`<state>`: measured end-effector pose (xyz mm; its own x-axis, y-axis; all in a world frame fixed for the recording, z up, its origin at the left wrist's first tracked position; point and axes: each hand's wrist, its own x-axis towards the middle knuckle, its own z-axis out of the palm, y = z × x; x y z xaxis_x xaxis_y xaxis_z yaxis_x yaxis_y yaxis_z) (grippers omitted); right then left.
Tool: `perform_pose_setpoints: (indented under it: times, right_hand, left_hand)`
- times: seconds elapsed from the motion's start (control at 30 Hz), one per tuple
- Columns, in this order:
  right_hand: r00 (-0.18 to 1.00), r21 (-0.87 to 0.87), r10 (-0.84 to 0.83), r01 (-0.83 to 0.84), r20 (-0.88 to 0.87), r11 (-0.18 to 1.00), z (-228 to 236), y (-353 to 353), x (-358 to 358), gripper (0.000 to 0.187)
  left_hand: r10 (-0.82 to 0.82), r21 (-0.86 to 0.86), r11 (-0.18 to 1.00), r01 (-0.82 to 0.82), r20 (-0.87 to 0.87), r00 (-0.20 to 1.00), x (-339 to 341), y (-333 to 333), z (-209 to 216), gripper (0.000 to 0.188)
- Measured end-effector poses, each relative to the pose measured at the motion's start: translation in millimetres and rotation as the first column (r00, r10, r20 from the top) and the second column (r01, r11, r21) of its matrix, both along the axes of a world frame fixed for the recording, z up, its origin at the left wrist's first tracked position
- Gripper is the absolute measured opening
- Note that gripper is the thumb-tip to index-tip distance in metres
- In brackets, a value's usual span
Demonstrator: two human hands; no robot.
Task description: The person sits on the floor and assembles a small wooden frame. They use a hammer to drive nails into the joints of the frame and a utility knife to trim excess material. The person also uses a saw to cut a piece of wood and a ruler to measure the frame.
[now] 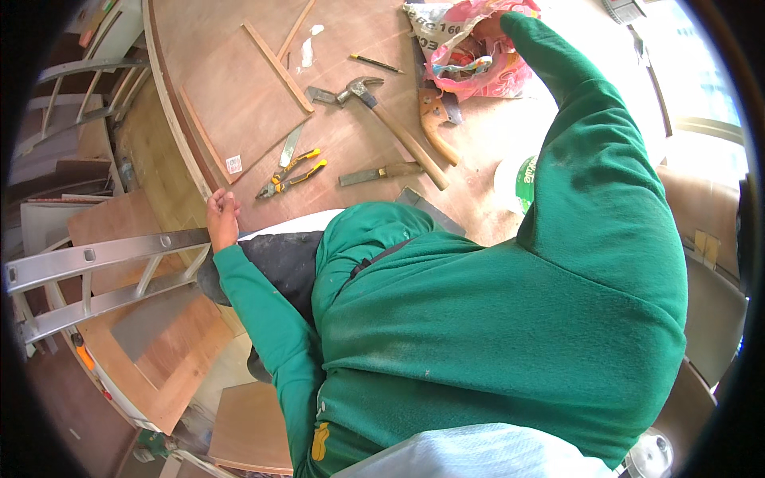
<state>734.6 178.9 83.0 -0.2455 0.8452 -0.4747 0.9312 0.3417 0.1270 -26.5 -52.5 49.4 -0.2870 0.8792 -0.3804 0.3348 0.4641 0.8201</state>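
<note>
Bluish cloth point(486, 454); right hand point(488, 29) at bag point(510, 78)

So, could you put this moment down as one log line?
right hand: at mouth of pink bag, partly hidden | left hand: fingers curled, near edge of work surface | nearby: claw hammer, pliers

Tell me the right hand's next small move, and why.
The right hand should probably lift something out of the pink bag: it is at the bag's open mouth, where some contents show, though it is too hidden to tell whether it holds anything.
</note>
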Motion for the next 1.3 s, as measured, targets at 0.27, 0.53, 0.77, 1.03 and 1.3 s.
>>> perform_pose_setpoints:
  times: [0.27, 0.53, 0.77, 1.03, 1.3]
  right_hand:
    - [1.000, -0.012, 0.011, -0.011, -0.021, 1.000, -13, -2, 5, 0.033]
    - [0.999, 0.007, 0.045, -0.045, -0.008, 0.999, -32, -1, -13, 0.033]
    - [0.998, 0.021, 0.057, -0.058, 0.012, 0.998, -35, -2, -17, 0.032]
    - [0.996, 0.024, 0.076, -0.077, 0.034, 0.997, -43, -7, -23, 0.032]
    - [0.993, 0.025, 0.101, -0.102, 0.056, 0.994, -38, -9, -16, 0.032]
  left_hand:
    - [-0.039, 0.009, 0.999, 0.040, -0.041, 0.998, -10, -3, -7, 0.054]
    - [-0.017, -0.002, 1.000, 0.017, -0.063, 0.998, -6, -7, 0, 0.051]
    - [-0.022, 0.009, 1.000, 0.022, -0.054, 0.998, -5, -5, 1, 0.054]
    - [-0.020, 0.005, 1.000, 0.020, -0.019, 1.000, 0, -3, 1, 0.055]
    - [-0.022, 0.005, 1.000, 0.022, -0.031, 0.999, 3, -1, 0, 0.050]
